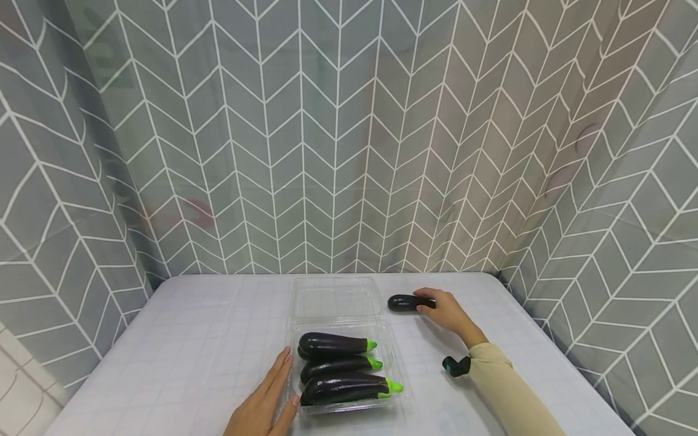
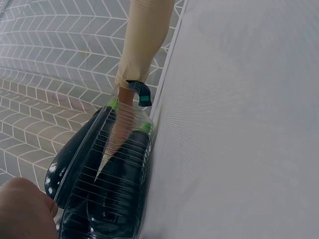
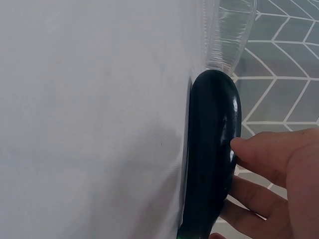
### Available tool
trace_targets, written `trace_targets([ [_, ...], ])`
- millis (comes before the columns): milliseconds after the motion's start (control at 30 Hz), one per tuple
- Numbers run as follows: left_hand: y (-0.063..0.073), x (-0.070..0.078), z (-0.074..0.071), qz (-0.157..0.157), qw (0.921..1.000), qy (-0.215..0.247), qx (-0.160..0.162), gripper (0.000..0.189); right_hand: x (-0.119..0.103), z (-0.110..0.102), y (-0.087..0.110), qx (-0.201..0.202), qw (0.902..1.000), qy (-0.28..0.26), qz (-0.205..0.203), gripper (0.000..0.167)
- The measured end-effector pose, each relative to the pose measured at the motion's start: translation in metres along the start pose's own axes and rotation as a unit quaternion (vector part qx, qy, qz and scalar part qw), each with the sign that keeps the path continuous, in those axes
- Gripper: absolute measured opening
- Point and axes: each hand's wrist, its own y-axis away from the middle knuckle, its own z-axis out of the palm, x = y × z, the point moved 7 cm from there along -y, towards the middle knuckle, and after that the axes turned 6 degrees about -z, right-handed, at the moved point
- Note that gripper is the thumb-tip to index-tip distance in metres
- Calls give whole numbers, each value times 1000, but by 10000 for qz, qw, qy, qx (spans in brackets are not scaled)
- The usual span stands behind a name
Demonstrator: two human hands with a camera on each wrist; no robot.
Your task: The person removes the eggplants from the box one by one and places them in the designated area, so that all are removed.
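I'm in a curtained-off nook, the wider room unclear: grey fabric curtains with white chevron lines (image 1: pixel 338 151) at nine, twelve and three o'clock enclose my white-cloth-covered counter (image 1: pixel 202 339); pale tile-like squares (image 1: pixel 22 375) show at eight.

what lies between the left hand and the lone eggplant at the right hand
In the head view, the open clear container, with more eggplants inside, lies between the left hand and the lone eggplant.

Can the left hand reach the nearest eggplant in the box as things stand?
Probably yes: the left hand is beside the box, whose lid lies open at the far end, leaving that eggplant uncovered from above.
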Motion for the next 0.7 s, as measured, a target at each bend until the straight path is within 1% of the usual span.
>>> trace_targets([
  [333,0,1,-1,67,10000,0,13,71,-6,-2,2,181,9998,18,71,31],
  [533,-1,1,0,13,10000,-23,-46,70,-15,-6,2,405,9990,89,-155,28],
  [700,-2,0,0,-44,10000,-18,-86,70,-22,-8,3,492,9983,72,-299,25],
])
